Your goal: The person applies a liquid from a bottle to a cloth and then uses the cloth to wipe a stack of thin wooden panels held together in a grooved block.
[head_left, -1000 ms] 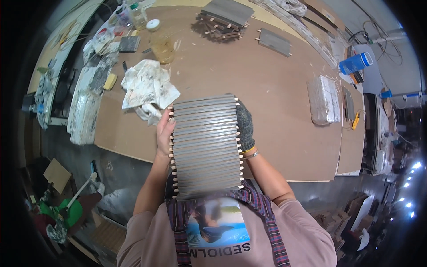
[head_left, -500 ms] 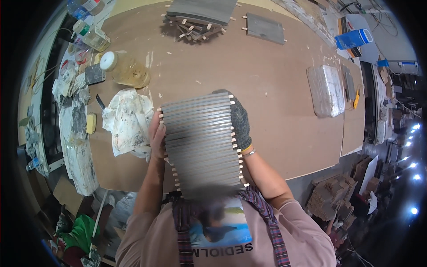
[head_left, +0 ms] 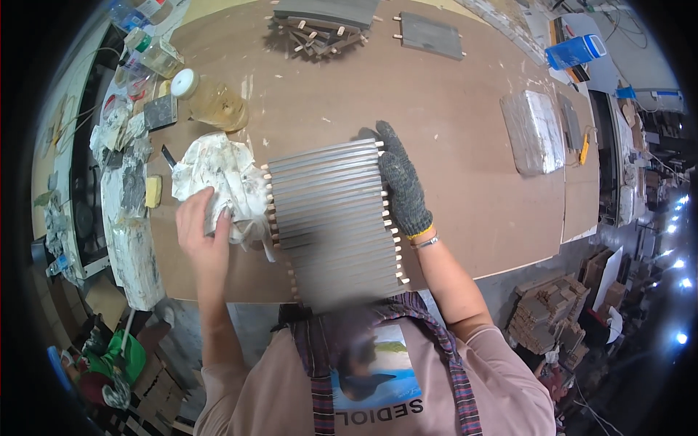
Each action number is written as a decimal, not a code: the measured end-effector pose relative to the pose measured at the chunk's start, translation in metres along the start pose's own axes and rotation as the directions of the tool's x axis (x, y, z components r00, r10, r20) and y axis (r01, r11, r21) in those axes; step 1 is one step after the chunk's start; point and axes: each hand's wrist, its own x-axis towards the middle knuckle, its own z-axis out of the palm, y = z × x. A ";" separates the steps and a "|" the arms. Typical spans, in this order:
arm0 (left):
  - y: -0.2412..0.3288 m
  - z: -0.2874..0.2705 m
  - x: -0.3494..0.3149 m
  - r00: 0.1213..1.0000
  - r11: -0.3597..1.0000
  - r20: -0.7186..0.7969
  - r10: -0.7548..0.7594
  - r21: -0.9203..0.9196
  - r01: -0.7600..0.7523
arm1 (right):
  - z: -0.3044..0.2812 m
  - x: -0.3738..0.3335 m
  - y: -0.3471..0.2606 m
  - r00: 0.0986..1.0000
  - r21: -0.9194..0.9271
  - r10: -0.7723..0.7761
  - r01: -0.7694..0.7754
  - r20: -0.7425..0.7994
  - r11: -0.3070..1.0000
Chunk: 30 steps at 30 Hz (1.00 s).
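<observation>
In front of me stands a stack of thin grey boards [head_left: 331, 211], edges side by side, with pale wooden dowels sticking out at both sides. My right hand [head_left: 402, 178], in a dark grey knit glove with a yellow cuff, lies along the stack's far right side, its visible fingers stretched out. A blurred dark patch covers part of the stack's near end. My bare left hand [head_left: 202, 225] is apart from the stack, over the near left part of a crumpled, stained white cloth [head_left: 218, 168]. Its thumb and fingers are apart; fingertip contact with the cloth is unclear.
Beyond the cloth stands a jar of yellowish liquid [head_left: 218, 105]. A yellow sponge [head_left: 153, 191] lies at the left. More grey boards [head_left: 327, 13] are piled at the far edge, near a single board [head_left: 430, 36]. A plastic-wrapped block [head_left: 533, 133] sits at the right.
My left hand has let go of the stack's left side and moved left to the cloth. My right hand's fingers have straightened along the stack's right side.
</observation>
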 end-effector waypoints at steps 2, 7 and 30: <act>-0.008 0.000 -0.005 0.999 0.973 0.028 0.023 0.230 -0.029 | 0.003 -0.003 -0.004 1.000 -0.103 -0.028 0.027 -0.008 0.994; -0.060 0.025 -0.033 0.995 0.981 0.097 -0.023 0.193 0.004 | 0.002 0.001 0.004 0.997 -0.229 -0.074 0.078 0.028 0.970; -0.152 0.024 0.109 0.862 0.711 -0.198 -0.466 0.497 0.498 | -0.014 -0.011 0.013 0.989 -0.543 -0.127 0.151 0.082 0.826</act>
